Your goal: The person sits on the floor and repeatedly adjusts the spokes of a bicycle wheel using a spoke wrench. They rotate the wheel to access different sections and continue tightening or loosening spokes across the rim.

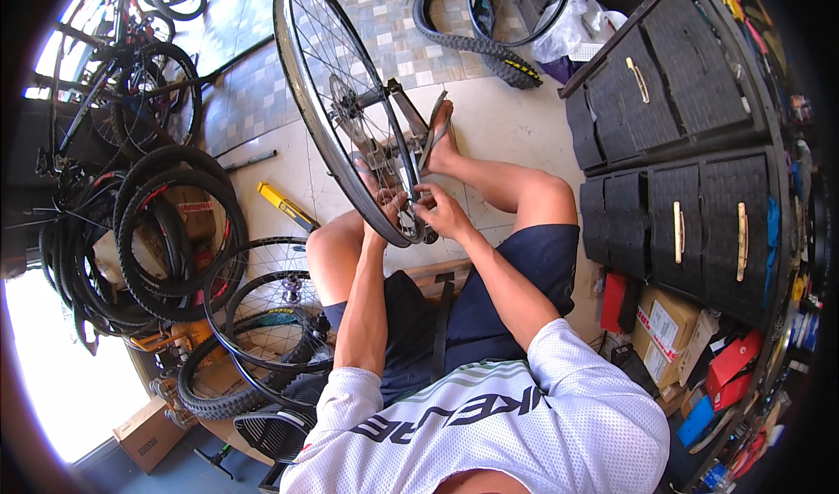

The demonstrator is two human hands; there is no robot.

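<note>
A bicycle wheel (308, 110) with a dark rim and thin spokes stands upright between my legs, in a metal wheel stand (407, 115). My left hand (385, 216) is at the near, lower part of the wheel, its fingers closed on the rim. Just to its right, my right hand (446, 214) has its thumb and fingers pinched together against the same stretch of rim. Whatever small thing may be between those right fingertips is too small to make out. A whitish strip (408, 178) shows on the rim just beyond my fingers.
Left on the floor lie a yellow-and-black tool (287, 206), a black rod (251, 160), a spoked wheel (262, 297) and stacked tyres (131, 232). A loose tyre (502, 64) lies ahead. Black drawers (642, 206) and cardboard boxes (657, 332) line the right.
</note>
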